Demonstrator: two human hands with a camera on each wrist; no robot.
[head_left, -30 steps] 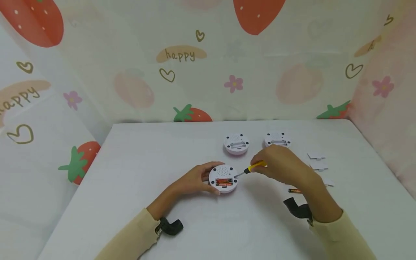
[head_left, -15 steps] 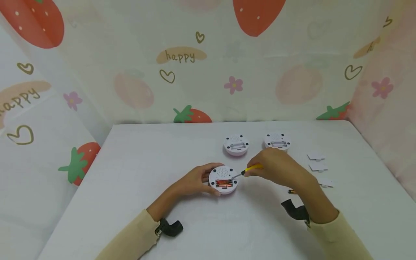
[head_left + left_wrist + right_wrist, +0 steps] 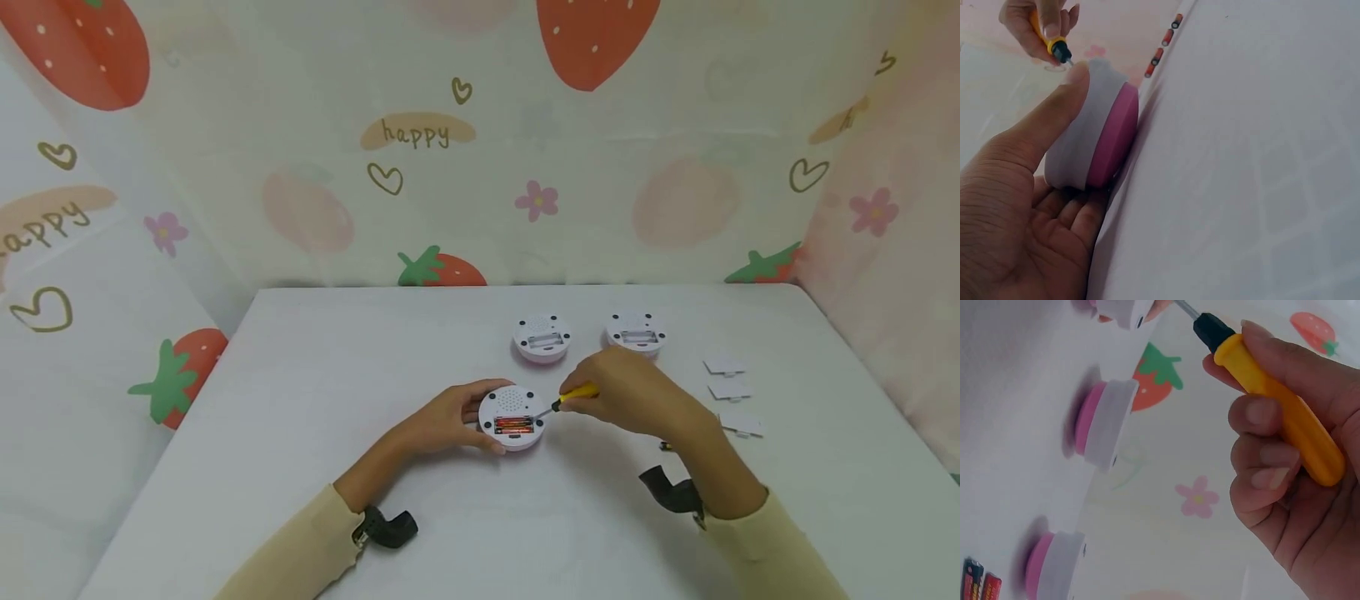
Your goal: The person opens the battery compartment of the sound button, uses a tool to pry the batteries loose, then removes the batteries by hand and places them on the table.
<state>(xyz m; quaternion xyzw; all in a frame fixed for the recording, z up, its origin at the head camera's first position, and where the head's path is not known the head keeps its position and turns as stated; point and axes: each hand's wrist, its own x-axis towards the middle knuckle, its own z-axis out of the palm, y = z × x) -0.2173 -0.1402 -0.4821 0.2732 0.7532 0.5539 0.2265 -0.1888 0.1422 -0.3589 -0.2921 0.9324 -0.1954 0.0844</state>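
Observation:
In the head view my left hand (image 3: 438,423) grips a round white battery-powered device (image 3: 512,400), underside up, with thumb and fingers on its rim. Two orange-and-black batteries (image 3: 513,426) lie in its uncovered compartment. My right hand (image 3: 637,390) holds a yellow-handled screwdriver (image 3: 581,392), its tip at the compartment's right end. Whether the tip touches a battery I cannot tell. The left wrist view shows the device's pink face (image 3: 1115,134) down on the table, the left thumb (image 3: 1054,119) over its white side. The right wrist view shows curled fingers around the yellow handle (image 3: 1279,400).
Two similar round devices (image 3: 542,340) (image 3: 635,333) stand behind, their battery compartments empty. Several white battery covers (image 3: 729,389) lie to the right on the white table (image 3: 360,350). Loose batteries (image 3: 1167,37) lie beyond the device, mostly hidden by the right arm in the head view.
My right hand has shifted slightly left and down, bringing the screwdriver tip from the device's right edge to the compartment's end. The left hand keeps its grip on the device.

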